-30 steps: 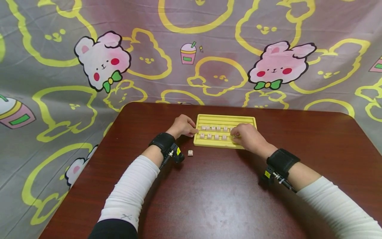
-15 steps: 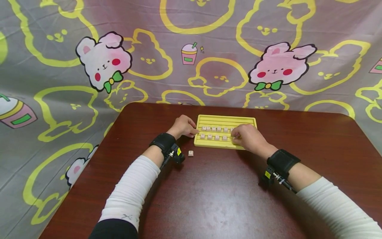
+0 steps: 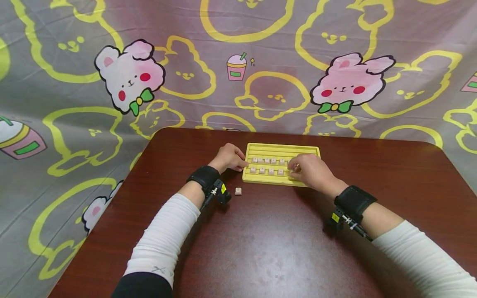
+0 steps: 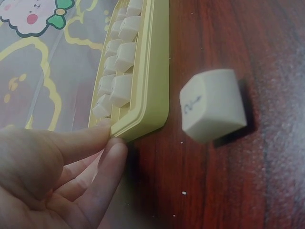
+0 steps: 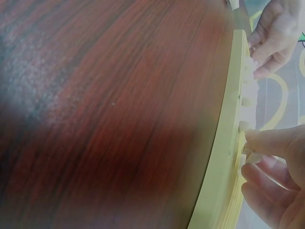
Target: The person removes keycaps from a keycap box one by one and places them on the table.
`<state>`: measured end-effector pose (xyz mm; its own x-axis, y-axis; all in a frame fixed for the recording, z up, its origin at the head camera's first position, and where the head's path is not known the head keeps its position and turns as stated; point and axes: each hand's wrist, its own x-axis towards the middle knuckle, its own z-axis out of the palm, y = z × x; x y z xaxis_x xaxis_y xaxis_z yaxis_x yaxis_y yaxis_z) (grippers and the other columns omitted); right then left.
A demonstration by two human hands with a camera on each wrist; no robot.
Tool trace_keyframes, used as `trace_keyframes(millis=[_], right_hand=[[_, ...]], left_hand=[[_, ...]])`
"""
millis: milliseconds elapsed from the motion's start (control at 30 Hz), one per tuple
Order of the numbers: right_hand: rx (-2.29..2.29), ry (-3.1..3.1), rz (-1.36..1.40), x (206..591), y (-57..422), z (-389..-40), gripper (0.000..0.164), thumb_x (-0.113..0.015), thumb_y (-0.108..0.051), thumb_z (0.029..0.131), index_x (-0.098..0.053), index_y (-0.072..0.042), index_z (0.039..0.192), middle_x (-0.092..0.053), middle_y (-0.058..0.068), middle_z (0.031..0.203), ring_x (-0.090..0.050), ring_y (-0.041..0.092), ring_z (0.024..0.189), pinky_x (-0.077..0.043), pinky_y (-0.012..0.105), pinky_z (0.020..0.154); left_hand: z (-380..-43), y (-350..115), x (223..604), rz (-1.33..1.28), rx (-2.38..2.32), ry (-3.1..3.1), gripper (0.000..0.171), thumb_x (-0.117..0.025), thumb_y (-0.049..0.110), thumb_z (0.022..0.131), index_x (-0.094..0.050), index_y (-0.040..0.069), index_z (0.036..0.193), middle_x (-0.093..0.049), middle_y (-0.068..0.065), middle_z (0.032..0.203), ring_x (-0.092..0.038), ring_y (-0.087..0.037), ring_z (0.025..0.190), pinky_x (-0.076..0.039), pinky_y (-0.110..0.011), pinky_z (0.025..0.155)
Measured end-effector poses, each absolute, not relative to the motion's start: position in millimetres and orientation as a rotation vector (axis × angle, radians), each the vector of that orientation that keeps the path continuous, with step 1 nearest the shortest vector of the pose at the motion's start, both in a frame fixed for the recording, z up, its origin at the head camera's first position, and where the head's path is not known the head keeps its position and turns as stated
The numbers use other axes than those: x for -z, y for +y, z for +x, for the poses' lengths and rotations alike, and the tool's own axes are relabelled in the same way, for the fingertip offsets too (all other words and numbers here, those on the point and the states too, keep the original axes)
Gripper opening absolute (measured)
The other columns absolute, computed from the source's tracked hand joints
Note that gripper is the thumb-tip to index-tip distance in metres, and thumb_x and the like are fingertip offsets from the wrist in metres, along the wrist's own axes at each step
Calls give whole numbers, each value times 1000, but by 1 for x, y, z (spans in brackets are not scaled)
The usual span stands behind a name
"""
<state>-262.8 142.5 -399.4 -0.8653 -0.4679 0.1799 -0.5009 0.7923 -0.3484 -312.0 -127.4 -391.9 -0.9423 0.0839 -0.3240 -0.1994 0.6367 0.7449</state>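
Observation:
A yellow ridged tray [image 3: 273, 182] lies on the table, with two rows of small white keycaps [image 3: 271, 171] on its ridges. My left hand [image 3: 229, 158] pinches the tray's left end between thumb and fingers, as the left wrist view shows at the corner of the rim. Over the right part of the rows, my right hand [image 3: 313, 170] pinches a whitish keycap [image 5: 255, 157], mostly covered by the fingers. One loose keycap [image 4: 214, 106], with small dark marks on one face, rests on the table just in front of the tray's left corner.
The dark reddish-brown table [image 3: 257, 240] extends around the tray. Behind it hangs a grey cloth [image 3: 275, 62] with yellow outlines and rabbit faces. Both wrists wear black straps with small cameras.
My right hand shifts very slightly over the tray, its fingers lifting a little. The left hand, tray and loose keycap keep their places.

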Motion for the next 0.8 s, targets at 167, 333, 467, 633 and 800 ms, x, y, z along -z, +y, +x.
trace_keyframes(millis=[167,333,467,633,800], right_hand=[[-583,-2887,810,397,140,-261,17,-79,-12,84,-76,-7,100,-75,8,98,-71,21,88,-61,40,78],[-579,-2866,844,394,137,-260,16,-80,-12,83,-76,-7,98,-75,6,96,-71,19,86,-61,38,77],[-598,-2829,893,393,135,-258,16,-80,-11,82,-76,-8,96,-76,5,94,-70,19,84,-60,37,76],[-616,-2800,937,392,129,-256,17,-82,-11,81,-76,-7,96,-76,4,92,-70,18,82,-60,37,75],[-594,-2798,953,389,124,-252,15,-81,-12,81,-76,-10,95,-75,3,90,-69,16,81,-60,36,74]], left_hand=[[-313,-128,392,-89,-1212,2532,25,-78,7,85,-69,-4,105,-60,-22,118,-69,-13,65,-64,-28,69],[-315,-128,394,-94,-1212,2536,24,-79,7,83,-70,-4,103,-58,-23,119,-68,-13,63,-64,-29,69],[-315,-128,394,-90,-1211,2534,24,-79,7,83,-69,-4,103,-60,-22,115,-69,-14,65,-64,-29,70],[-315,-129,393,-91,-1213,2525,25,-79,7,83,-69,-4,103,-61,-22,115,-70,-14,66,-64,-30,71],[-315,-128,393,-105,-1213,2521,24,-79,7,83,-69,-4,103,-61,-21,113,-68,-13,65,-64,-29,70]])
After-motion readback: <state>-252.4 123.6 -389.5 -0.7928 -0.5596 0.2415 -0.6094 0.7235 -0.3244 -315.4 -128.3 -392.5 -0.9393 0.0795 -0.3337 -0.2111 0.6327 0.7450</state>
